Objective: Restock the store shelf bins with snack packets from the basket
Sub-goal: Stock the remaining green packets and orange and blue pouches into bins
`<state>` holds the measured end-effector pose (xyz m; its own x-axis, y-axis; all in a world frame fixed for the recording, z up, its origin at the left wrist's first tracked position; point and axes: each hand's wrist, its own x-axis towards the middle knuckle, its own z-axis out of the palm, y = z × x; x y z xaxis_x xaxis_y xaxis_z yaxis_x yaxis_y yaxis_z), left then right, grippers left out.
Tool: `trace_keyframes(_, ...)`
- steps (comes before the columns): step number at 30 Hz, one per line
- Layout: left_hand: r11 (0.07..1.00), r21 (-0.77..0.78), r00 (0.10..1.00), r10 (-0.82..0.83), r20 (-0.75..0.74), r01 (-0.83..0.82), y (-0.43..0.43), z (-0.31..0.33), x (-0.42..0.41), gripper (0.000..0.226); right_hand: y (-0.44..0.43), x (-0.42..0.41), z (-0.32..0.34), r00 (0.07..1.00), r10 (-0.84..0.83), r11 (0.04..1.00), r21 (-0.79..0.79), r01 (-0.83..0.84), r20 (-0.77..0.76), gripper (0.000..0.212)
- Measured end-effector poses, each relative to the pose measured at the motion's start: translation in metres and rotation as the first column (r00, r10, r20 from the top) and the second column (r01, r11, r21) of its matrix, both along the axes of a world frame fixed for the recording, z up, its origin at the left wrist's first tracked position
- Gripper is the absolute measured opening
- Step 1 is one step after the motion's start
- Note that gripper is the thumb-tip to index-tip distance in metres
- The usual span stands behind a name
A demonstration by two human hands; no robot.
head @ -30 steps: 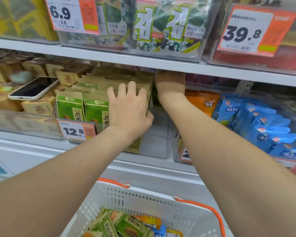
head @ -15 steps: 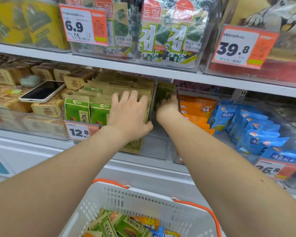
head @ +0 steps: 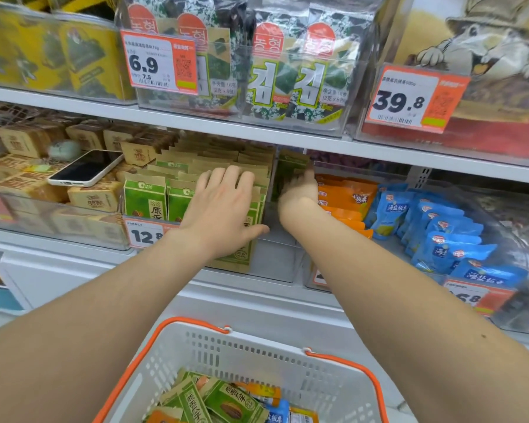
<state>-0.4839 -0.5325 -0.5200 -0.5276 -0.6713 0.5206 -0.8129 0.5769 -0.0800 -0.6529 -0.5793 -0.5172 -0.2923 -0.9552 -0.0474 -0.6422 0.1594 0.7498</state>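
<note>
Our left hand [head: 223,209] lies flat with fingers spread, pressing the row of green packets [head: 147,203] leftward in the clear bin [head: 275,264]; our right hand [head: 297,193], blurred, grips a green packet [head: 290,169] at the bin's right-hand gap; we should slide it in upright, face forward. More wait in the near basket [head: 333,361]; price tags read 6.9 [head: 159,64], 39.8 [head: 409,99] and a half-hidden 12.8 [head: 144,235]; the packets show 原香.

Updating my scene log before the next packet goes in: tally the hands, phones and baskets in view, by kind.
Bare hands: 2, the left hand and the right hand
White smartphone with a dark screen: 1
White perforated plastic basket with orange handles: 1
Total: 4
</note>
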Motion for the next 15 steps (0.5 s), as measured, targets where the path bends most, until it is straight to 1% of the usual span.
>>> trace_keyframes(2, 0.999, -0.034, 0.999, 0.000, -0.036, -0.001, 0.007, 0.001, 0.006, 0.090, 0.022, 0.006, 0.007, 0.999, 0.019, 1.000, -0.004, -0.019, 0.030, 0.079)
trace_keyframes(4, 0.996, -0.085, 0.997, -0.011, -0.072, 0.005, 0.015, 0.003, 0.012, 0.086, 0.047, 0.014, 0.014, 0.991, 0.083, 0.997, -0.012, -0.082, 0.104, 0.069)
trace_keyframes(6, 0.986, -0.165, 0.998, -0.034, -0.062, 0.023, 0.025, 0.005, 0.019, 0.069, 0.068, 0.020, 0.021, 0.970, 0.162, 0.987, -0.041, -0.157, 0.180, 0.056)
trace_keyframes(9, 0.964, -0.248, 0.995, -0.099, -0.011, 0.093, 0.040, -0.001, 0.026, 0.037, 0.099, 0.030, 0.027, 0.907, 0.309, 0.948, -0.175, -0.267, 0.287, 0.034)
trace_keyframes(11, 0.958, -0.224, 0.984, -0.176, 0.037, 0.180, 0.050, -0.011, 0.032, 0.021, 0.120, 0.036, 0.025, 0.848, 0.439, 0.884, -0.310, -0.349, 0.298, 0.022)
trace_keyframes(13, 0.963, -0.155, 0.973, -0.206, 0.106, 0.221, 0.057, -0.026, 0.038, 0.025, 0.139, 0.042, 0.018, 0.813, 0.531, 0.812, -0.415, -0.409, 0.237, 0.021)
trace_keyframes(15, 0.978, -0.073, 0.972, -0.184, 0.147, 0.196, 0.061, -0.045, 0.046, 0.031, 0.154, 0.050, 0.006, 0.780, 0.592, 0.763, -0.454, -0.460, 0.203, 0.021)
